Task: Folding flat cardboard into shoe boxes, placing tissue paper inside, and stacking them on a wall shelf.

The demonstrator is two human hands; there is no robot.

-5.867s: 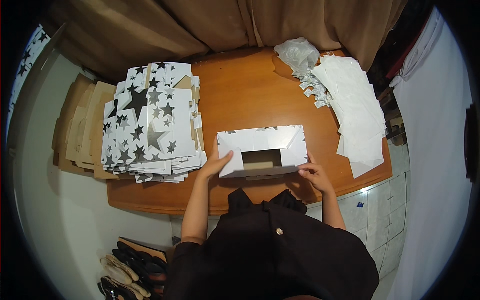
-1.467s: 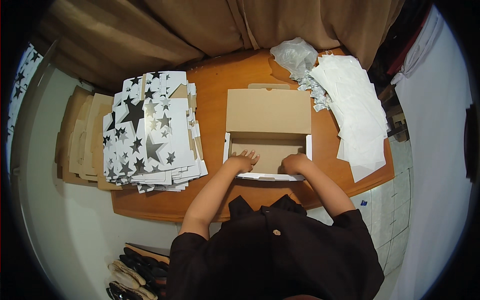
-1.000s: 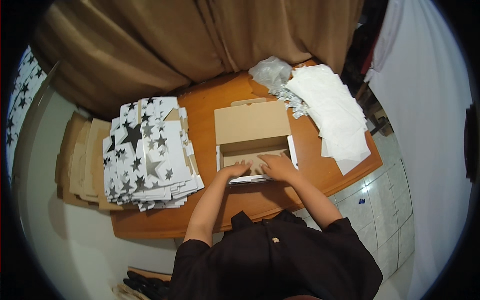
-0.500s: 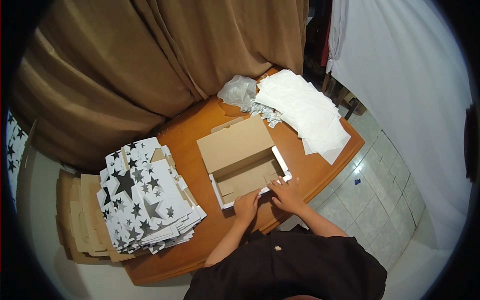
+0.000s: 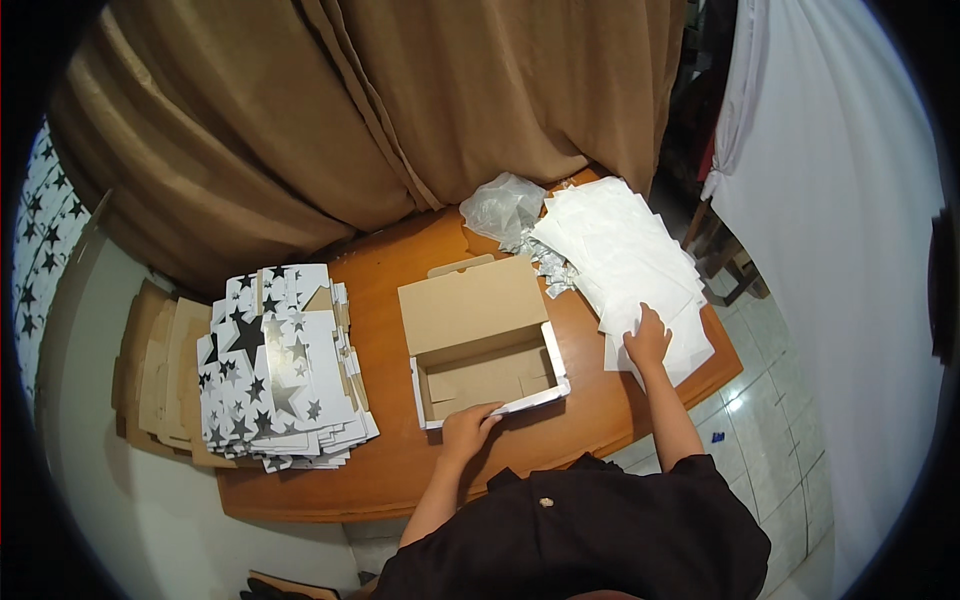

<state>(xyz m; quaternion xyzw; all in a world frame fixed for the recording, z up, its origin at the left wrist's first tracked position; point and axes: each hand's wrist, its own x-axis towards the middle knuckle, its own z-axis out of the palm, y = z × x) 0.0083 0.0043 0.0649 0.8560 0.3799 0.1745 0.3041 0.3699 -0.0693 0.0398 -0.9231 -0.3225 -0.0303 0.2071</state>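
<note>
An open cardboard box, brown inside with white outer walls, stands mid-table, its lid tipped back on the far side. My left hand grips the box's front wall near the left corner, fingers over the rim. Over to the right, my right hand rests on the near part of a pile of thin white paper sheets. Its fingers are apart and no sheet is visibly lifted.
Flat boxes with black and grey stars are stacked at left, beside brown cardboard pieces. Behind the open box lie a clear plastic bag and small silvery packets. A brown curtain hangs along the table's far edge.
My right hand has left the box's front wall and moved right onto the paper pile. My left hand stays at the front wall. The whole view has shifted somewhat.
</note>
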